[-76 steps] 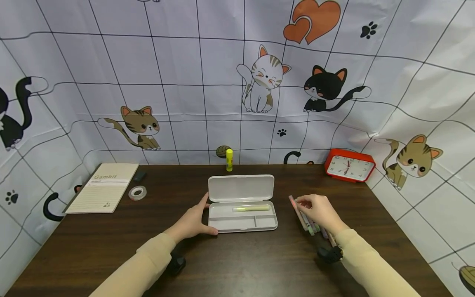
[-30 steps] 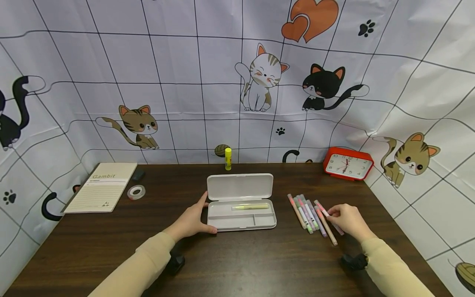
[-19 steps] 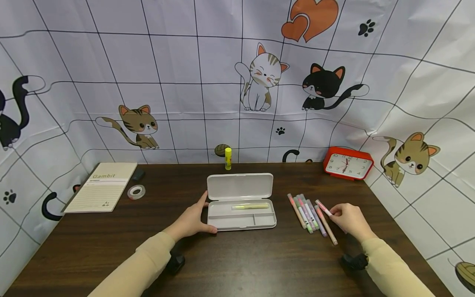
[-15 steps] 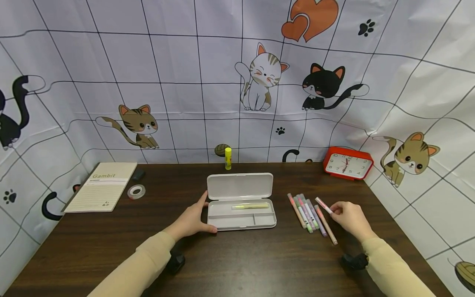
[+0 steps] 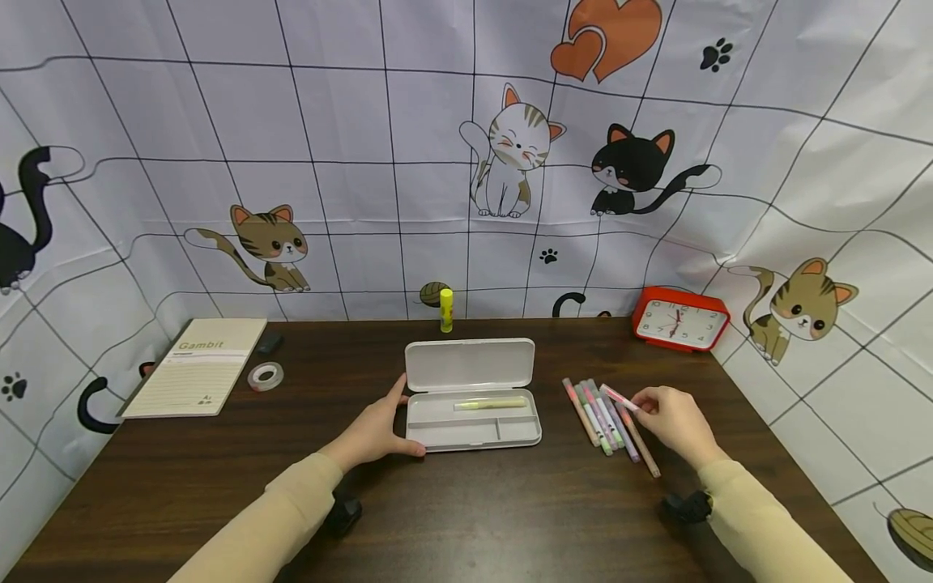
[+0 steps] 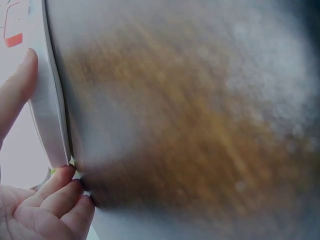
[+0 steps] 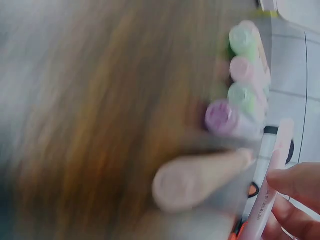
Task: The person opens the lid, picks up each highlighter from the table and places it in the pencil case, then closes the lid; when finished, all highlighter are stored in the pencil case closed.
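Observation:
A white pencil case lies with its lid up on the dark wooden table. A yellow marker rests in its rear compartment. My left hand holds the case at its left end, thumb at the front corner and fingers toward the back. My right hand pinches a pink marker between thumb and fingers; in the right wrist view the pink marker slants upward from the hand. Just below and left of that hand lies a row of several pastel markers.
A red clock stands at the back right. Behind the case is a yellow glue-stick-like tube. To the left lie a notebook, a roll of tape and a small dark block. A cat-print sheet hangs behind.
The right hand has gone from the left of the marker row to its right end, taken hold of the pink marker, lifted it and moved it slightly left. The left hand stays on the case.

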The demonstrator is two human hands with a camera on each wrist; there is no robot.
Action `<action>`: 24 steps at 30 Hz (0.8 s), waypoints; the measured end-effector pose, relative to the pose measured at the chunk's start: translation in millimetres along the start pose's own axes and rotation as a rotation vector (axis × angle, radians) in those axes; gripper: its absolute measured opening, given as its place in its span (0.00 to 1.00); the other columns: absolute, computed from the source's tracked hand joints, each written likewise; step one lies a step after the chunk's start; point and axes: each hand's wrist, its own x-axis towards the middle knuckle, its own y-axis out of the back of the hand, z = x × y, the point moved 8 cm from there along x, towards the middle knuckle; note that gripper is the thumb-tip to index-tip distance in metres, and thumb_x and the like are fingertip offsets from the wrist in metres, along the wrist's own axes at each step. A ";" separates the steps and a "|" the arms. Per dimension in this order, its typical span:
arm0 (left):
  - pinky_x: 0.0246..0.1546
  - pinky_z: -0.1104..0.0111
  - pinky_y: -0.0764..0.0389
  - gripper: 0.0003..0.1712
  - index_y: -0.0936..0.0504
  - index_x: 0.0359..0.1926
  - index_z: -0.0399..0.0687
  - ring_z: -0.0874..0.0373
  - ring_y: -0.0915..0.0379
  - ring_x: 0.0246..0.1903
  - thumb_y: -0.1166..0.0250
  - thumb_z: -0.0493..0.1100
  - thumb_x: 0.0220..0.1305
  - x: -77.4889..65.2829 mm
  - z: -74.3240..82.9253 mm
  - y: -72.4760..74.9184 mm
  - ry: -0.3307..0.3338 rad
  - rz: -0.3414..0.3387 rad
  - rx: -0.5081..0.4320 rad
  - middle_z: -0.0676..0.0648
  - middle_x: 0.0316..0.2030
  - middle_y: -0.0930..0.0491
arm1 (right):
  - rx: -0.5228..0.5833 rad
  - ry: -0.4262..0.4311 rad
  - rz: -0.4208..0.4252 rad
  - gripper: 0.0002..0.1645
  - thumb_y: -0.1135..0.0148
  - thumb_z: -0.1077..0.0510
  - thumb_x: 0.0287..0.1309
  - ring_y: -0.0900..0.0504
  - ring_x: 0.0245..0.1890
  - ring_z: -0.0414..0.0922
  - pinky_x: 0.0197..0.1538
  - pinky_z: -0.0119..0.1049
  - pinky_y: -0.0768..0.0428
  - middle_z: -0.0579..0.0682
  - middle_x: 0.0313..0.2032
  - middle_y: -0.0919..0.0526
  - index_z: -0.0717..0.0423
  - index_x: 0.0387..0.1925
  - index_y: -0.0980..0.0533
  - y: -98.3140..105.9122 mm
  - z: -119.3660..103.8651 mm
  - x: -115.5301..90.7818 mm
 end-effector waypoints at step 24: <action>0.61 0.48 0.35 0.73 0.60 0.74 0.35 0.40 0.37 0.63 0.21 0.54 0.39 3.5 -8.3 -2.8 0.055 -0.004 -0.018 0.36 0.62 0.32 | 0.037 0.166 -0.007 0.06 0.32 0.62 0.52 0.25 0.29 0.42 0.33 0.37 0.25 0.46 0.28 0.20 0.55 0.34 0.15 -27.7 -79.7 24.9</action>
